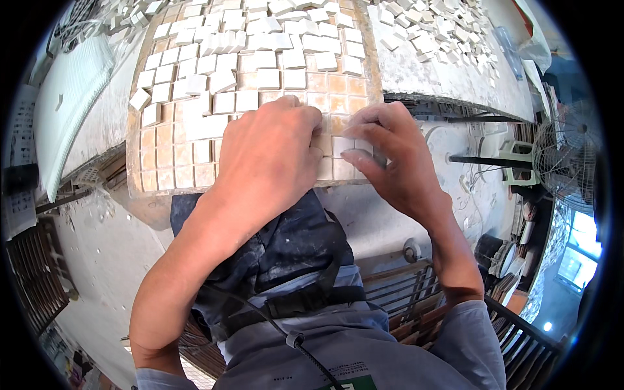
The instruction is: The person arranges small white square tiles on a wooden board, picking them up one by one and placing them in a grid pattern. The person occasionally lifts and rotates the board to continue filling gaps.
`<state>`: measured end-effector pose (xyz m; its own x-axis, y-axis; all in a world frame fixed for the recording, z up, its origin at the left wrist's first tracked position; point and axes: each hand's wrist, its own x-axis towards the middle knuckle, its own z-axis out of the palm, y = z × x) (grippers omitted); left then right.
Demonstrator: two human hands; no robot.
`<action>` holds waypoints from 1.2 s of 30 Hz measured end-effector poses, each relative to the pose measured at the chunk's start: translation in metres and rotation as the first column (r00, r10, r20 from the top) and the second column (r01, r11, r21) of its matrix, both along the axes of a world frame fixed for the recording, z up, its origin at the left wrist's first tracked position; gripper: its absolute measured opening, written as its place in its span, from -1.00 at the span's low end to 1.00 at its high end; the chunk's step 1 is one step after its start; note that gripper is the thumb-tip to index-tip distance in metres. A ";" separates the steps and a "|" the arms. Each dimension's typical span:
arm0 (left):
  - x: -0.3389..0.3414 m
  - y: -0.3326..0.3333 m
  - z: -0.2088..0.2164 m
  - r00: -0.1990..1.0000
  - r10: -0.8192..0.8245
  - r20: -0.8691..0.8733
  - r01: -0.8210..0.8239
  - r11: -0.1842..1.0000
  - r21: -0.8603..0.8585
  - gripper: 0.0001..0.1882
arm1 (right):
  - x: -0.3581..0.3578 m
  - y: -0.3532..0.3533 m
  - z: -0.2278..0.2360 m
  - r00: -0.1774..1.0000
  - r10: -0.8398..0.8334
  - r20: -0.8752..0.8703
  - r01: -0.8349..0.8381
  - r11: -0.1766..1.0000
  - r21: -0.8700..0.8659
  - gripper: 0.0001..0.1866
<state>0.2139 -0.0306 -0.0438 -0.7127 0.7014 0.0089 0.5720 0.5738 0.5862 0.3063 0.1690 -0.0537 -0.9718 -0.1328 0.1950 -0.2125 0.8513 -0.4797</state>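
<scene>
A gridded board (148, 159) with square orange-tan cells lies in front of me, and small white square tiles (267, 78) sit in many cells or lie loosely over its far part. My left hand (266, 146) rests over the near middle of the board, its fingers curled down and pressed together. Its fingertips are mostly hidden, so what they pinch cannot be made out. At the near right corner, my right hand (400, 153) grips a short row of white tiles (344, 144) between thumb and fingers, just over the cells.
A heap of loose white tiles (448, 29) covers the table (416, 81) at the far right; more lie at the far left. A pale ribbed sheet (75, 97) hangs at the left. To the right stand a fan (572, 140) and a bucket (500, 257). Slatted racks (403, 292) are below.
</scene>
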 end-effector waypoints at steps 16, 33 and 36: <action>-0.006 -0.009 -0.001 0.949 0.042 0.312 -0.091 0.986 0.142 -0.76 | -0.004 0.005 0.000 0.988 0.118 -0.101 -0.121 0.992 -0.020 -0.77; -0.011 -0.029 0.002 0.914 0.179 0.363 -0.256 0.950 0.177 -0.79 | -0.005 0.003 -0.001 0.997 0.016 0.073 -0.003 0.983 -0.181 -0.74; -0.011 -0.029 0.002 0.914 0.180 0.364 -0.257 0.950 0.177 -0.79 | -0.005 0.004 -0.002 0.997 0.028 0.072 -0.017 0.988 -0.153 -0.73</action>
<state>0.2028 -0.0597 -0.0415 -0.8345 0.5361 -0.1274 0.1909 0.4982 0.8458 0.3009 0.1728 -0.0553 -0.9813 -0.1289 0.1430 -0.1903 0.7624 -0.6185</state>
